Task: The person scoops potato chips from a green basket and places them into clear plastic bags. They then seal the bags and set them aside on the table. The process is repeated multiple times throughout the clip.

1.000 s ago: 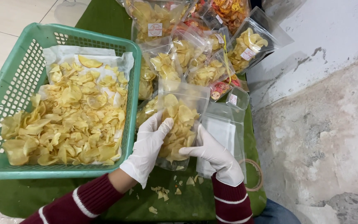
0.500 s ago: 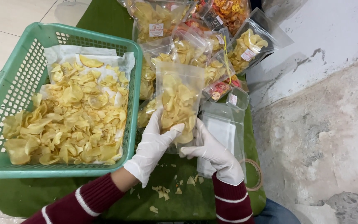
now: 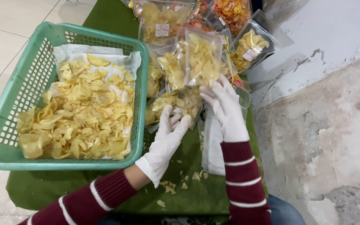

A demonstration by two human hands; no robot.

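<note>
While gripping the lower edge of a clear bag of chips [image 3: 203, 58] w/ fingers closed on the plastic, held it upright above the pile w/ the right hand [image 3: 226, 106], white-gloved. Rested the left hand [image 3: 166, 139], also gloved, on another filled bag [image 3: 176, 104] lying flat on the green cloth [image 3: 105, 16], fingers loosely bent over its near edge; couldn't tell whether pinching or just touching.

Stood just left of both hands: a green plastic basket [image 3: 5, 108], lined w/ white paper [image 3: 76, 52], heaped w/ loose yellow chips [image 3: 80, 112]. Lay behind the raised bag: more sealed bags of yellow chips [image 3: 163, 16], some w/ small round stickers, plus a bag of orange-red chips [image 3: 232, 12] at the far edge. Lay under the right forearm: a stack of empty clear bags [image 3: 213, 146], flat on the cloth. Scattered near the wrists: chip crumbs [image 3: 171, 185]. Wore dark red sleeves [image 3: 242, 175] w/ white stripes. Ran along the right: a rough grey concrete floor [image 3: 330, 137]; to the left, pale tiles [image 3: 5, 41].
</note>
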